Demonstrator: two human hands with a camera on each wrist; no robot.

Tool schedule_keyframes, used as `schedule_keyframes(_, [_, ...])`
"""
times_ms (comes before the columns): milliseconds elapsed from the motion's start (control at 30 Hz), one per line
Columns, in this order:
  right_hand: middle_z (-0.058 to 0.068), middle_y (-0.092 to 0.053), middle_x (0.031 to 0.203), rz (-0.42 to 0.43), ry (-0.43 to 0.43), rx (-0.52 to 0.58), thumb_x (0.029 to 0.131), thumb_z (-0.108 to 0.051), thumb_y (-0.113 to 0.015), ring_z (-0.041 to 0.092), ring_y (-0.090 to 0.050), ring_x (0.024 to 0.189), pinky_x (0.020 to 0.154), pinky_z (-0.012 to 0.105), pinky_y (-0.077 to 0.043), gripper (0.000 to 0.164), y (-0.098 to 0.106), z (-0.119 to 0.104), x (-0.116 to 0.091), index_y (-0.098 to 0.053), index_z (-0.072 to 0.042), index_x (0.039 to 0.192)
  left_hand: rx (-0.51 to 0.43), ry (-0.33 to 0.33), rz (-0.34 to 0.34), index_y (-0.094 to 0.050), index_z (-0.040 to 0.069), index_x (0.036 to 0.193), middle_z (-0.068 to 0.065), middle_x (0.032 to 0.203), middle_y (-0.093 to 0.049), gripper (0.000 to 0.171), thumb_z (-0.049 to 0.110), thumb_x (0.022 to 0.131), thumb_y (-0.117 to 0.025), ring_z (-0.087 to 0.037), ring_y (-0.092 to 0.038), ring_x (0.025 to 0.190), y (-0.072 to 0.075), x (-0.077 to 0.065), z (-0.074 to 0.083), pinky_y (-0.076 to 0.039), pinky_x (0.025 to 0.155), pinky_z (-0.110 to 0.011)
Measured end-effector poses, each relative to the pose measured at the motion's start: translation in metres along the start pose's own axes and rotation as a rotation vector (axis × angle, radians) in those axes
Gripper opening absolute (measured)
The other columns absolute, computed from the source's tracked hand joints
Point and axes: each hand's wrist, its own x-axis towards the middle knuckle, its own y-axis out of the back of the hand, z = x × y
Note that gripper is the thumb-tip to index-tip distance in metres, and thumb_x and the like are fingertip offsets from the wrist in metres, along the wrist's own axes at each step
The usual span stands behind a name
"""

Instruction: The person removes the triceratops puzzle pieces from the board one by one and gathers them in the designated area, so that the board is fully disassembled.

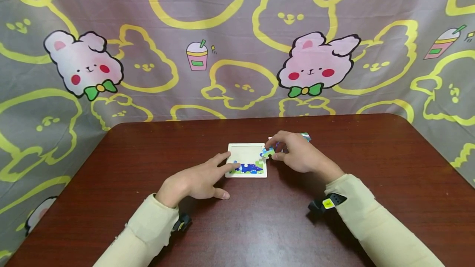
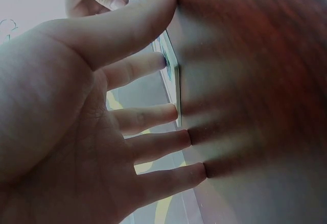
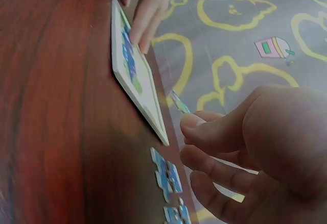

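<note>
"Blue and green, thin and knobbed, that jigsaw piece (image 1: 268, 153) is where, exactly?"

"Pinched between the right hand's (image 1: 297, 151) thumb and fingertips, looking raised at the right rim of the white-framed, rectangular puzzle tray (image 1: 246, 153). Whether it touches the tray I can't tell."

"And the left hand (image 1: 196, 179)?"

"Spread, grasping nothing. Its index fingertip rests on the joined blue-and-green picture pieces (image 1: 252, 169), the middle one touches the tray's side, and the outer two touch the glossy red-brown desk (image 1: 267, 226)."

"How would you do this step well?"

"I judge it to be seating a piece. Level it first, match its knobs to the gaps, lower it straight down, then press flat with one fingertip; pushing sideways could spring the neighbours loose. Light pressure from the left hand should stop the tray sliding, but that index finger mustn't cover the spot."

"What does the tray hold?"

"Beside the left index fingertip, a strip along the near side, with a dark-blue creature over green. Beyond that fingertip the board is bare."

"Any others?"

"Loose blue-and-white knobbed pieces (image 3: 162, 178) lie on the desk, beneath and just beyond the right hand, which partly hides them from the head view. I can't count them surely."
</note>
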Motion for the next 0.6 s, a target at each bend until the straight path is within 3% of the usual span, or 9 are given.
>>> schedule_keyframes(333, [0.01,-0.072,0.122,0.029,-0.06,0.004,0.094,-0.002,-0.078,0.025,-0.065,0.1,0.077,0.033,-0.054,0.03,0.019,0.013,-0.008,-0.077,-0.012,0.122,-0.001,0.008,0.004,-0.036,0.025,0.167,-0.011,0.18,-0.009,0.078,0.034,0.1,-0.075,-0.037,-0.022,0.164,0.0,-0.001,0.0,-0.038,0.125,-0.055])
schedule_keyframes(600, [0.012,-0.073,0.122,0.046,-0.096,-0.004,0.096,-0.005,-0.077,0.03,-0.067,0.107,0.08,0.034,-0.057,0.031,0.039,0.029,-0.017,-0.076,-0.011,0.126,-0.002,0.012,0.001,-0.035,0.025,0.167,-0.011,0.18,-0.008,0.078,0.033,0.1,-0.075,-0.037,-0.02,0.165,0.0,-0.001,0.0,-0.038,0.125,-0.055])
